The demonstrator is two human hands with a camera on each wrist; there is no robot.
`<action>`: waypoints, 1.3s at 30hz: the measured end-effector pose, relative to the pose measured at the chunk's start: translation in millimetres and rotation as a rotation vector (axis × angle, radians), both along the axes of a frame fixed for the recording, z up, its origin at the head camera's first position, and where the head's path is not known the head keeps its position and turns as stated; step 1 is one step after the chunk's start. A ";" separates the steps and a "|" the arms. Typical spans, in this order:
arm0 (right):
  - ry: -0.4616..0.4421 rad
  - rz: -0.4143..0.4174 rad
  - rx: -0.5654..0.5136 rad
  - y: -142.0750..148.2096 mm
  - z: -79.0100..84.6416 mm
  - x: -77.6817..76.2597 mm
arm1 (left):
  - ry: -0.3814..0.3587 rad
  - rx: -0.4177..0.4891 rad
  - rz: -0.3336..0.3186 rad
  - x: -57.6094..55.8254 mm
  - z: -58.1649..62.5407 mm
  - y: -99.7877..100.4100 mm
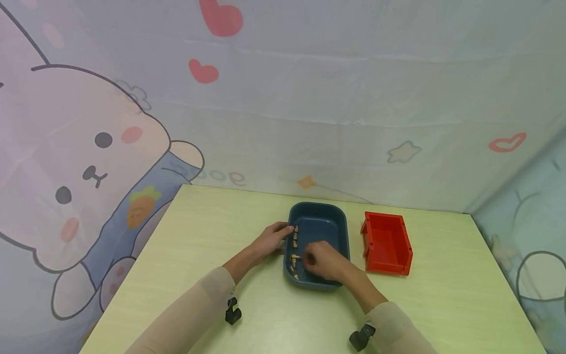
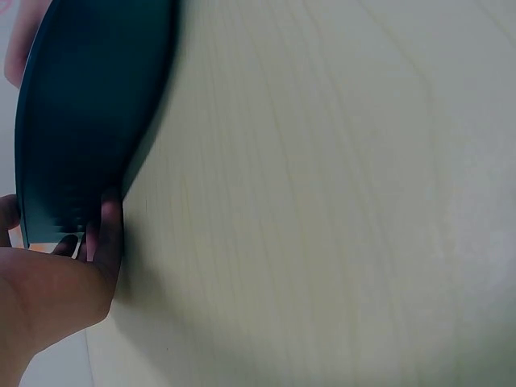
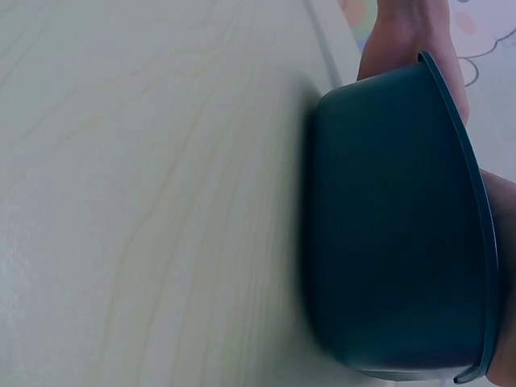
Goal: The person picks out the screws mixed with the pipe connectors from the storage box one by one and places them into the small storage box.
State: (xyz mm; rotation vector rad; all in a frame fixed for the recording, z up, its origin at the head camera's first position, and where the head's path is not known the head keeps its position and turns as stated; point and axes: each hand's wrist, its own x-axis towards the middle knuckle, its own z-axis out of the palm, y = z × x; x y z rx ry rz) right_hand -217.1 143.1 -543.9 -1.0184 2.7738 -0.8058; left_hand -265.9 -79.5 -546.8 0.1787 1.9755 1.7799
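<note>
A dark blue plastic basin (image 1: 325, 221) stands on the table. My left hand (image 1: 269, 240) grips its left side, thumb over the rim and fingers against the outer wall, as the left wrist view shows under the basin (image 2: 97, 105). Inside, along the left wall, lie several small brass-coloured fittings (image 1: 295, 236) in a rough row, some with blue parts. My right hand (image 1: 325, 260) reaches over the near right rim with curled fingers beside the lower brass fittings (image 1: 294, 260). Its fingertips are blurred, and whether they pinch a fitting is unclear. The right wrist view shows only the basin's outer wall (image 3: 395, 226).
A red open-fronted bin (image 1: 385, 243) stands on the table just right of the basin. The pale wooden table (image 1: 212, 211) ends at a printed fabric backdrop (image 1: 300, 123) at the back. Small black wrist cameras (image 1: 233, 311) sit on both sleeves.
</note>
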 end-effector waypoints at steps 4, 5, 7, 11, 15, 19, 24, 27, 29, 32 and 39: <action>0.001 -0.009 -0.010 0.9 -0.9 -1.1 | -0.005 0.000 0.001 -0.2 0.2 0.1; -0.009 -0.007 -0.012 1.1 -0.7 -1.2 | -0.007 0.000 0.001 -0.1 0.1 0.0; -0.029 0.001 -0.005 1.2 -0.3 -1.2 | -0.006 0.000 0.001 0.2 0.3 0.1; -0.056 0.019 0.022 0.8 1.0 -0.3 | -0.004 -0.004 0.001 1.0 0.6 0.2; -0.045 0.027 0.047 0.0 2.5 1.2 | -0.002 -0.017 0.008 1.4 0.2 0.3; -0.027 0.020 0.054 -0.9 2.9 2.3 | 0.000 -0.022 0.013 1.3 0.6 0.6; -0.014 0.019 0.061 -1.6 2.8 2.5 | -0.001 -0.020 0.013 0.8 0.4 0.6; -0.011 0.018 0.062 -2.0 2.9 2.2 | 0.001 -0.023 0.011 0.3 0.6 0.5; -0.012 0.018 0.061 -2.4 3.1 1.9 | 0.004 -0.025 0.009 0.0 0.9 0.6; -0.006 0.018 0.063 -2.9 3.3 1.5 | 0.005 -0.026 0.007 0.2 1.0 0.3; 0.028 0.016 0.062 -2.4 3.2 2.0 | 0.011 -0.024 0.001 1.4 1.1 0.0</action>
